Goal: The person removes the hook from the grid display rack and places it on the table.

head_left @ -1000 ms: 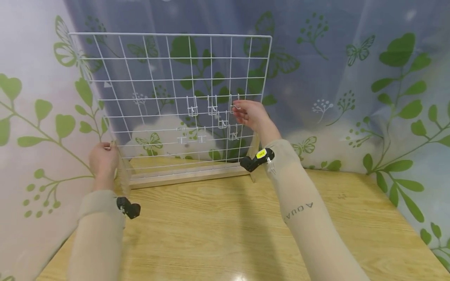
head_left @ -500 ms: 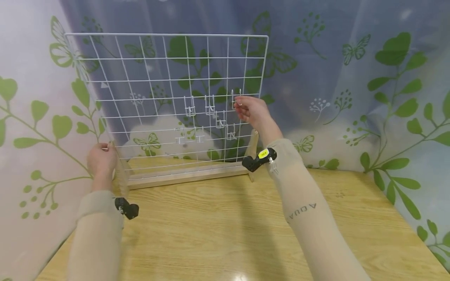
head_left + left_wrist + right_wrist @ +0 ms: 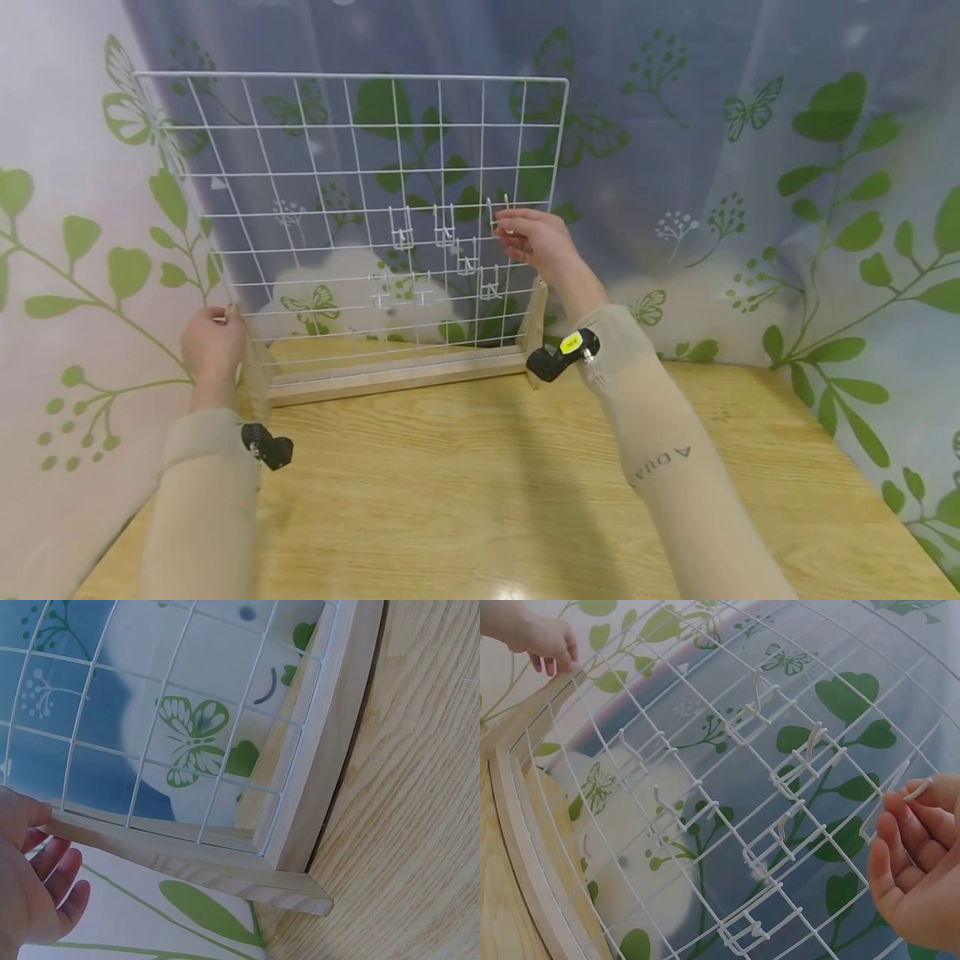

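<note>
A white wire grid panel (image 3: 352, 77) stands upright in a wooden stand (image 3: 397, 384) on the table. At the grid's right side, my right hand (image 3: 542, 243) pinches a white wire hook (image 3: 918, 790) between thumb and fingers; the hook's two prongs rise above the fingertips close to a horizontal wire. Part of this hook is hidden by the fingers. My left hand (image 3: 213, 346) holds the end of the stand's left wooden upright (image 3: 161, 860), thumb and index finger on it and the other fingers loosely bent. Several similar hooks hang on the grid, one of them a white hook (image 3: 445, 232) just left of my right hand.
The wood-grain table (image 3: 420, 500) extends in front of the stand. A curtain (image 3: 712, 125) with leaves and butterflies hangs close behind the grid. The stand's right wooden upright (image 3: 534, 321) is below my right hand. Black wrist cameras sit on both sleeves.
My right hand rose slightly with the hook, then lowered slightly, staying at the same part of the grid. My left hand keeps its hold. The head view has shifted a little.
</note>
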Tool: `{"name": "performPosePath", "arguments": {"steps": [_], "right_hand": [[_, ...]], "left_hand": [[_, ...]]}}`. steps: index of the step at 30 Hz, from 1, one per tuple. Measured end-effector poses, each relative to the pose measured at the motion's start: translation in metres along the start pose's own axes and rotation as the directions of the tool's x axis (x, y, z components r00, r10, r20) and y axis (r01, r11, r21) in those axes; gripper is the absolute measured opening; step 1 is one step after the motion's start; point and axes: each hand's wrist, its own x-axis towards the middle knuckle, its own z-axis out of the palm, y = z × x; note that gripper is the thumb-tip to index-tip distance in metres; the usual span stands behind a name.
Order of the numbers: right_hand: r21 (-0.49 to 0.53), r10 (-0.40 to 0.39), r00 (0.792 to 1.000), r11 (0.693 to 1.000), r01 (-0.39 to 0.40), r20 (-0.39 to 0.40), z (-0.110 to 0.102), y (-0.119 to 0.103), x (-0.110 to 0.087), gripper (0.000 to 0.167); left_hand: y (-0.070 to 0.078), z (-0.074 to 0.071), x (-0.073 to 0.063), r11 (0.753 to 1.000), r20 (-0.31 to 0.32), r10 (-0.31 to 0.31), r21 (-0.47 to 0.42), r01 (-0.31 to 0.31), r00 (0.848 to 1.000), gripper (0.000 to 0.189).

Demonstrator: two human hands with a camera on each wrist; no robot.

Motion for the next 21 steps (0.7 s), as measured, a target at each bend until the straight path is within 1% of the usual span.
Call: {"name": "performPosePath", "arguments": {"steps": [7, 18, 21], "right_hand": [[-0.013, -0.031, 0.999, 0.999, 0.031, 0.023, -0.003, -0.002, -0.009, 0.03], [-0.057, -0.028, 0.999, 0.998, 0.029, 0.029, -0.01, 0.004, -0.023, 0.031], [-0.063, -0.027, 0.999, 0.998, 0.028, 0.027, -0.012, 0.007, -0.028, 0.032]], "left_hand": [[0.001, -0.001, 0.001, 1.0, -0.011, 0.014, 0.015, -0.014, 1.0, 0.048], [-0.002, 0.0, 0.0, 0.999, 0.015, 0.016, 0.043, -0.017, 1.0, 0.053], [-0.002, 0.0, 0.0, 0.998, 0.011, 0.027, 0.051, -0.027, 1.0, 0.053]]}}
